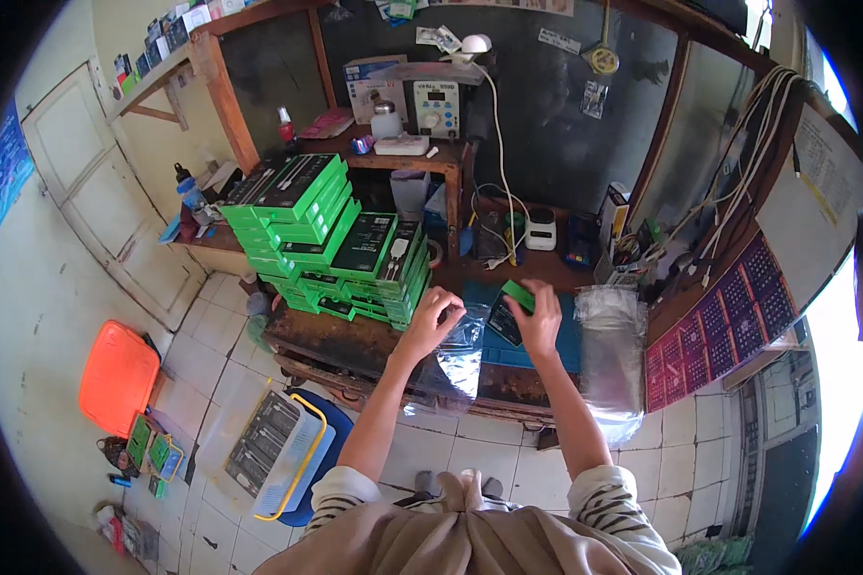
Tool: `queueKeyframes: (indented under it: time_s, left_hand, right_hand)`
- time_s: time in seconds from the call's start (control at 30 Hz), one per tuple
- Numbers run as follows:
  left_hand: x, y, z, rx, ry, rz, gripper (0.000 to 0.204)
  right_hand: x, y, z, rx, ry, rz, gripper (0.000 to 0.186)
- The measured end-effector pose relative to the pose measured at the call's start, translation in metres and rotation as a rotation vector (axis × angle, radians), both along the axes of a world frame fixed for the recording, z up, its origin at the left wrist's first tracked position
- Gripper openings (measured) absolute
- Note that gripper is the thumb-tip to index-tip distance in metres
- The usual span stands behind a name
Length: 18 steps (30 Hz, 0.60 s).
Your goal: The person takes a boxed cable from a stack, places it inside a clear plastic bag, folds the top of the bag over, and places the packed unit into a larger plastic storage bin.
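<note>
My left hand (433, 322) is closed, its fingers pinching a clear plastic bag (460, 359) that hangs down over the desk's front edge. My right hand (539, 316) grips a small black and green box (506, 320) by its upper right end. The box is tilted above a blue mat (558, 356), just right of the bag and outside it. A pile of clear plastic bags (612, 335) lies to the right of the mat. On the left side of the desk rises a tall stack of black and green boxes (302, 216), close to my left hand.
A small wooden shelf (431, 165) at the back carries a bottle and a power unit (437, 107). White cables (501, 144) hang down to the desk. A plastic bin (278, 446) of dark boxes stands on the floor at left, near an orange lid (118, 376).
</note>
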<state>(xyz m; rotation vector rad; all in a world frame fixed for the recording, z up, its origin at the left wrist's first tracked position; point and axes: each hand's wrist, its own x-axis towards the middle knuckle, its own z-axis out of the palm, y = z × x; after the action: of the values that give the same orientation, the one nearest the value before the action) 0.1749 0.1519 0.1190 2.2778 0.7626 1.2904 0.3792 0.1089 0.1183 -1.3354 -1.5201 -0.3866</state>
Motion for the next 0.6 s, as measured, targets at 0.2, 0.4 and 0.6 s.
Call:
queueKeyframes:
  time_s: [0.2,0.4,0.6]
  left_hand:
    - [-0.003,0.002,0.003,-0.008,0.008,-0.012,0.011]
    - [-0.008,0.003,0.004,0.004,-0.015,-0.014,0.011]
    - [-0.012,0.007,0.008,0.020,0.036,-0.060,0.011]
  right_hand:
    - [0.000,0.011,-0.001,-0.223,-0.114,0.016,0.041]
    - [-0.006,0.007,-0.027,-0.117,0.484,0.160,0.047]
    - [0.002,-0.006,-0.084,-0.533,0.566,0.043,0.042]
